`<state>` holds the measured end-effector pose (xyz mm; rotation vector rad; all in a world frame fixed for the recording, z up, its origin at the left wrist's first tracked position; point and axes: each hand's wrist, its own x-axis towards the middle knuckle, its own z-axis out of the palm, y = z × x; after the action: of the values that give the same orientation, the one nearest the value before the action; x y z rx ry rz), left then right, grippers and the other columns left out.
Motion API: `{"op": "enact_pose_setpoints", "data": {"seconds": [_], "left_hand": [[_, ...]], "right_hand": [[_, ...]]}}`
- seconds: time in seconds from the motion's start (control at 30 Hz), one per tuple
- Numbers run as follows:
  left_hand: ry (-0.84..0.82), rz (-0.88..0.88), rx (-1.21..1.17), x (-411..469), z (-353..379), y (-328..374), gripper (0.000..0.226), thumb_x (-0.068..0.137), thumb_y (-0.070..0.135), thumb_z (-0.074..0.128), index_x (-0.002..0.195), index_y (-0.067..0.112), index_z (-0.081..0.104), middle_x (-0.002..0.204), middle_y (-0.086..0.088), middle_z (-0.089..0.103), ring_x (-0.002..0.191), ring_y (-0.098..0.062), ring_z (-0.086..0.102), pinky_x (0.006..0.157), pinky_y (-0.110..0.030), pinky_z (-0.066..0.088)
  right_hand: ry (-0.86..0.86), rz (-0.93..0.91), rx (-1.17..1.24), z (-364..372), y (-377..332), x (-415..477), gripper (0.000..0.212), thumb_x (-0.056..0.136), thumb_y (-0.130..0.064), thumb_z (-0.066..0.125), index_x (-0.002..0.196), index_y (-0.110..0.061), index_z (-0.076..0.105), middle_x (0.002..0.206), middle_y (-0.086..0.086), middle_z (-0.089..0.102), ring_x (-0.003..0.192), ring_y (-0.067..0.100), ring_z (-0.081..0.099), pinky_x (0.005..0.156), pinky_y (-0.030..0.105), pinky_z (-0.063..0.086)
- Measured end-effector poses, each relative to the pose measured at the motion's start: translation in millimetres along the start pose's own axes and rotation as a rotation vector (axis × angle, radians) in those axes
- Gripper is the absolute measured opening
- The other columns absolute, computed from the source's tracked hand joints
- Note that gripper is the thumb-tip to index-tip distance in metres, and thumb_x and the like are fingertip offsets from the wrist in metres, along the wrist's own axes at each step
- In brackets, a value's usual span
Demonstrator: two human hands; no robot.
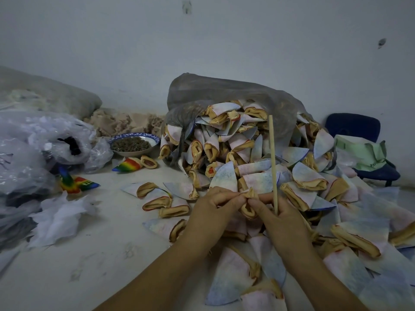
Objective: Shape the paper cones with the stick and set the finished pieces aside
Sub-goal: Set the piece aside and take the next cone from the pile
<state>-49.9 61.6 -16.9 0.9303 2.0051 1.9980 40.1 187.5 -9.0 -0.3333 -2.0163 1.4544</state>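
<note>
One view, from the head, looking down along both forearms onto a pale floor (107, 232).

Two hands, meeting at centre frame. Left hand (215, 205): fingers curled, tips pinching the tan cloth-lined mouth of one paper cone (248, 207). Right hand (278, 218): thumb and forefinger pinching the same cone from the other side. This hand also grips the stick (272, 162), a plain pale rod standing nearly upright, its lower end tucked among the fingers and its upper end free above the heap. The stick is outside the cone, just beside it.

Many cones, pastel paper with tan lining, in a heap (235, 142) spilling from a grey plastic sack (224, 90) against the wall. The heap lies directly behind the hands and runs down the right side past the right forearm.

Several loose cones (161, 199), lying close together on the floor just left of the left hand.

One blue-rimmed bowl (155, 138) of small dark pieces, left of the sack. One rainbow-striped cone (128, 165) in front of the bowl. More rainbow pieces (76, 182) nearer the left edge.

Clear plastic bags (45, 135), crumpled, far left.

One dark blue chair (352, 129), right, behind the heap, with pale green folded material (363, 151) on its seat.
</note>
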Motion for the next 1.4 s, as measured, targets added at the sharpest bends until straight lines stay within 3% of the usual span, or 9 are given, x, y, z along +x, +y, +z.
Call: {"op": "enact_pose_setpoints", "data": {"seconds": [0.23,0.4,0.57,0.67,0.8,0.93,1.07,1.17,1.4], "left_hand": [[-0.055,-0.354,-0.500,1,-3,2,0.020,0.095,0.018,0.061,0.101,0.003,0.073,0.049,-0.001,0.044,0.040,-0.007,0.033,0.040,-0.016,0.029],[-0.121,-0.492,-0.915,1,-2,14,0.018,0.085,0.006,0.062,0.072,0.004,0.074,0.071,-0.006,0.053,0.034,-0.003,0.035,0.030,-0.010,0.025],[-0.278,-0.528,-1.123,-1,-6,19,0.016,0.085,0.009,0.058,0.077,0.002,0.070,0.065,-0.003,0.055,0.032,-0.003,0.035,0.030,-0.010,0.024],[-0.276,-0.502,-1.151,0,-7,19,0.012,0.086,0.011,0.057,0.079,0.005,0.065,0.058,-0.001,0.049,0.032,-0.002,0.032,0.033,-0.012,0.021],[-0.251,-0.441,-1.125,3,-2,13,0.012,0.090,0.010,0.051,0.079,0.007,0.054,0.055,-0.002,0.045,0.034,-0.004,0.033,0.035,-0.014,0.027],[-0.106,-0.379,-0.714,1,-3,11,0.014,0.092,0.024,0.057,0.096,0.011,0.054,0.058,-0.002,0.051,0.045,-0.010,0.042,0.044,-0.019,0.035],[0.010,0.183,0.097,-6,-6,14,0.030,0.089,0.055,0.057,0.118,0.055,0.052,0.126,0.029,0.047,0.114,0.010,0.048,0.090,-0.012,0.043],[-0.112,0.527,0.451,-6,0,8,0.058,0.088,0.047,0.063,0.141,0.032,0.046,0.146,0.022,0.035,0.137,0.009,0.027,0.112,-0.013,0.024],[0.049,0.028,-0.188,2,-12,9,0.034,0.087,0.048,0.061,0.119,0.040,0.066,0.118,0.016,0.067,0.104,0.002,0.061,0.083,-0.017,0.051]], "right_hand": [[-0.065,0.059,0.203,6,2,0,0.016,0.082,-0.031,0.059,0.095,-0.025,0.065,0.087,-0.010,0.073,0.079,0.001,0.067,0.063,0.010,0.050],[-0.052,0.026,0.067,6,7,5,0.017,0.087,-0.032,0.055,0.099,-0.023,0.064,0.092,-0.012,0.071,0.088,0.000,0.065,0.069,0.009,0.049],[-0.126,0.179,0.400,8,1,2,0.027,0.080,-0.033,0.054,0.093,-0.010,0.059,0.043,-0.003,0.048,0.033,0.005,0.040,0.034,0.015,0.033],[-0.198,0.268,0.682,8,-3,0,0.019,0.085,-0.025,0.054,0.088,-0.007,0.058,0.042,-0.003,0.029,0.031,0.004,0.022,0.030,0.016,0.026],[-0.317,0.394,1.042,5,-7,-2,0.020,0.088,-0.022,0.050,0.089,-0.003,0.057,0.067,0.003,0.003,0.033,0.004,0.015,0.027,0.015,0.026],[-0.326,0.333,0.851,2,-7,0,0.024,0.089,-0.024,0.049,0.084,-0.005,0.064,0.049,-0.002,0.022,0.033,0.004,0.017,0.029,0.015,0.024],[-0.180,0.262,0.640,6,-7,-1,0.018,0.083,-0.024,0.056,0.085,-0.008,0.064,0.043,0.000,0.036,0.032,0.005,0.025,0.030,0.014,0.025],[-0.200,0.298,0.653,2,-6,-1,0.023,0.085,-0.029,0.057,0.089,-0.008,0.066,0.056,0.005,0.049,0.039,0.008,0.033,0.031,0.016,0.028],[-0.189,0.181,0.505,6,-2,-4,0.044,0.093,-0.045,0.040,0.091,-0.014,0.071,0.064,0.020,0.046,0.032,0.006,0.024,0.035,0.016,0.027]]}}
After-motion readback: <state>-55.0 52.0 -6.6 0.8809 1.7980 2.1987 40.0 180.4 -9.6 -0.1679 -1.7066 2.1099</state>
